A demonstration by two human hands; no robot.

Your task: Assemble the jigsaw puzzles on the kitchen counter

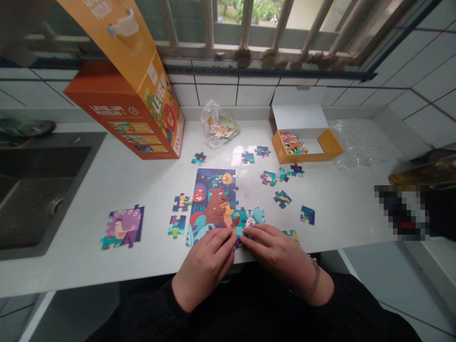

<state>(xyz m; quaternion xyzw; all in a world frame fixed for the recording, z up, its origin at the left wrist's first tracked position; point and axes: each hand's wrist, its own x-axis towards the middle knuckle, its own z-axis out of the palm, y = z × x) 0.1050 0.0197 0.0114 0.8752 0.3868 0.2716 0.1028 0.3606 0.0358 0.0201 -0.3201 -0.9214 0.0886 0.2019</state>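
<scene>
A partly joined jigsaw puzzle [215, 199] with a bear, a fox and a rabbit lies in front of me on the white counter. At its lower edge my left hand [208, 254] and my right hand [276, 249] meet, fingers bent and pressed together on a small teal and purple puzzle piece [238, 231]. My fingers hide most of that piece and the puzzle's lower edge. Just left of the puzzle are two loose pieces, one with a toucan [181, 202] and one with a frog [176, 226]. A yellow-green piece [292, 236] shows partly beyond my right hand.
Several loose pieces [282, 199] are scattered behind and right of the puzzle. A joined purple section [124, 227] lies left, near the sink [42, 237]. Behind stand a tall orange puzzle box [131, 118], a clear bag of pieces [219, 127] and an open yellow box [320, 156].
</scene>
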